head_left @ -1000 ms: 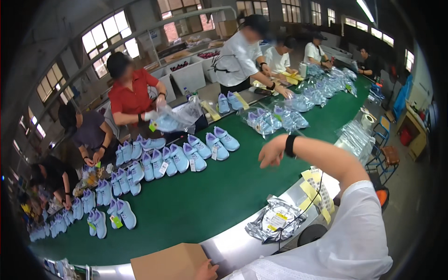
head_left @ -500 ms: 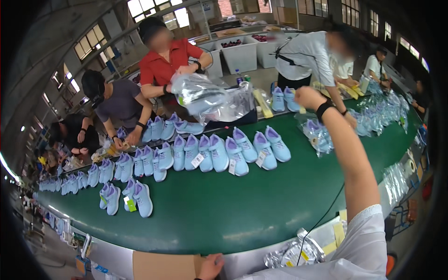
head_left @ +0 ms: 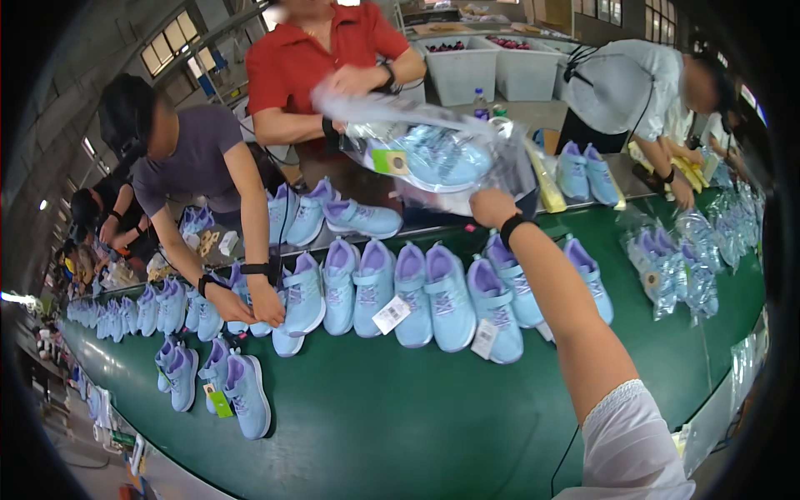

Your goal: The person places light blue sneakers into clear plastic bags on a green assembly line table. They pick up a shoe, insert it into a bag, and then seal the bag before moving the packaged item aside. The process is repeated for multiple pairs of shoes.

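My right hand [head_left: 493,207] reaches far across the green belt, its fingers curled closed at the lower edge of a clear plastic bag [head_left: 354,108]. Inside that bag is a pair of light blue shoes [head_left: 450,158] with a green tag. A co-worker in red [head_left: 312,62] holds the bag up on the far side. Whether my fingers grip the plastic or only lie against it is hidden. Below my wrist stands a row of light blue and purple shoes [head_left: 450,296], some with white tags. My left hand is out of view.
The green belt [head_left: 375,417] runs across the scene. Two shoe pairs [head_left: 247,396] stand on its near left. Bagged shoes [head_left: 667,262] lie at the right. Other co-workers line the far side, one with hands [head_left: 254,308] among the shoes. White bins [head_left: 462,73] stand behind.
My right hand has moved left and down to the bag. The co-worker in red has swung the bag right. My left hand, earlier by a cardboard box at the near edge, has left view.
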Motion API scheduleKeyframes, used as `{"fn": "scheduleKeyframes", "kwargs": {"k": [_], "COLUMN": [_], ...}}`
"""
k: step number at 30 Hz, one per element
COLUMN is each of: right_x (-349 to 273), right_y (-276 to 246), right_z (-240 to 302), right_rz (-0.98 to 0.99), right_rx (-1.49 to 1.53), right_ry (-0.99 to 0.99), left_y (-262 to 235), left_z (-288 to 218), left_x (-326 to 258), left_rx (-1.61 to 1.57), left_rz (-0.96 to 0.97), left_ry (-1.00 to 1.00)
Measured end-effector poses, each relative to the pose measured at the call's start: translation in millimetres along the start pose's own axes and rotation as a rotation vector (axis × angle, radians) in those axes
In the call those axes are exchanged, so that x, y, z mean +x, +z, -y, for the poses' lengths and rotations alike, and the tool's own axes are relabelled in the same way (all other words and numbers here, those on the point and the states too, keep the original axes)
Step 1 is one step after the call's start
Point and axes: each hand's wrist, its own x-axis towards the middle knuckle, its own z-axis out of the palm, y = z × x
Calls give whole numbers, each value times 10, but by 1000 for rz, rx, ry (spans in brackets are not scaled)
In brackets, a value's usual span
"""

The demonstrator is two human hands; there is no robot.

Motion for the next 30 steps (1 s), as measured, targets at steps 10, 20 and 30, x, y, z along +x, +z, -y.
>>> {"fn": "scheduleKeyframes", "kwargs": {"k": [10,20,30], "right_x": [1289,949,-228], "right_y": [805,719,158], "right_z": [117,114,549], "right_rz": [-226,-556,-339], "right_rx": [219,494,490], "right_ry": [14,106,-327], "left_y": [-156,-193,-258], "left_z": [333,358,275], "left_x": [447,476,310], "left_rx": [-185,-269,-336], "left_rz": [10,3,25], "left_ry": [-116,-121,-34]}}
